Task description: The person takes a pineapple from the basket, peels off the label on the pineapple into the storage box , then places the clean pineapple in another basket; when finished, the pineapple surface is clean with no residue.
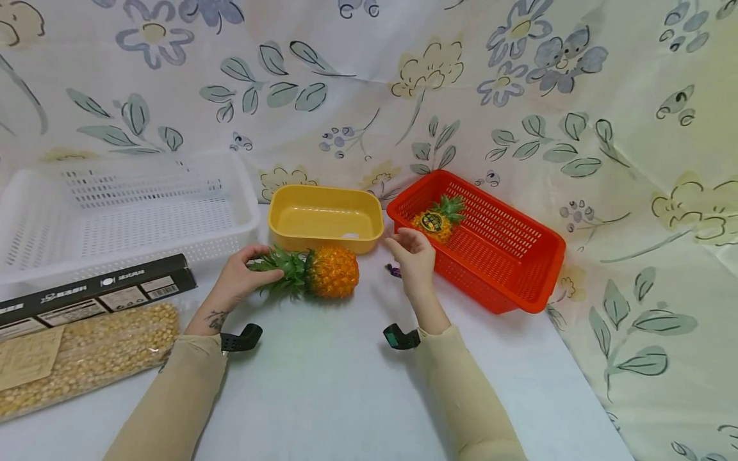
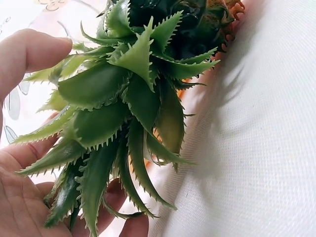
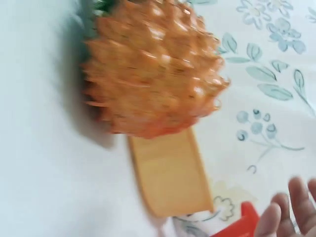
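Note:
A large pineapple lies on its side on the white table, its green crown pointing left. My left hand curves round the crown; in the left wrist view, thumb and fingers lie about the toothed leaves. Beside the red basket's near left corner, my right hand is raised with relaxed, bent fingers and no visible object in it. The right wrist view shows the orange fruit body with the right fingers apart from it. Inside the red basket is a smaller pineapple.
A yellow container stands behind the large pineapple, with a small whitish item inside. At the left are a white basket, a black box and a bag of yellow kernels. A small purple item lies near my right hand.

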A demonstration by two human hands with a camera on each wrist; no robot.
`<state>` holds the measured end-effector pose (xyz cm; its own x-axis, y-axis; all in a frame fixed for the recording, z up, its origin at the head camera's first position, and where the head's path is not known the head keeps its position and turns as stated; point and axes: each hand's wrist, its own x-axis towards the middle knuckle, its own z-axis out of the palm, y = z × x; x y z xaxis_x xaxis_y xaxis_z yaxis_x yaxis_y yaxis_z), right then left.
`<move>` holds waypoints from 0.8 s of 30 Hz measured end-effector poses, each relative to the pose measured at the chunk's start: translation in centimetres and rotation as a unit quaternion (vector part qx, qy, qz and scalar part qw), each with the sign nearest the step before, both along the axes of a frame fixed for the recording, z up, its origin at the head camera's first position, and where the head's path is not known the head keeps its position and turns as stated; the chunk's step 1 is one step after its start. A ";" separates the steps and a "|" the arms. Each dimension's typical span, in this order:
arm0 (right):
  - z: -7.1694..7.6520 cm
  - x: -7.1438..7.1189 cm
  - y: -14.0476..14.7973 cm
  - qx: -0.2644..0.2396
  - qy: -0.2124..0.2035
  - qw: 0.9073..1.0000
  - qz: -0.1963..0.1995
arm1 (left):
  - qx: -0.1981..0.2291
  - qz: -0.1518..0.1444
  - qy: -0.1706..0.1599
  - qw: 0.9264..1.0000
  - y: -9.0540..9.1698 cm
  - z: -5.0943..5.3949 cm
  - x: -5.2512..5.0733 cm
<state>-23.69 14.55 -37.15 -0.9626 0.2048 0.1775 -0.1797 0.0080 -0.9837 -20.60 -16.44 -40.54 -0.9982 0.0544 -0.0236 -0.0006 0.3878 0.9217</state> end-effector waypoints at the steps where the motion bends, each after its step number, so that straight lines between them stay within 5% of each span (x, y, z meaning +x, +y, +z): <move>1: -0.4 0.3 0.1 -0.018 -0.005 1.000 -0.012 | -0.001 0.000 -0.001 1.000 0.0 0.0 0.0; 12: -3.1 0.9 1.2 -0.095 -0.043 0.983 -0.149 | -0.003 -0.004 -0.001 1.000 0.0 0.1 0.1; 24: -3.7 0.4 2.6 -0.196 -0.022 0.944 -0.266 | -0.035 -0.003 0.004 0.999 0.1 0.2 0.1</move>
<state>-23.32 17.11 -40.81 -0.7097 0.7028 -0.0502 -0.2112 -0.2802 -0.9364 -20.54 -16.33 -40.38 -0.9980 0.0595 -0.0197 0.0093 0.4512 0.8924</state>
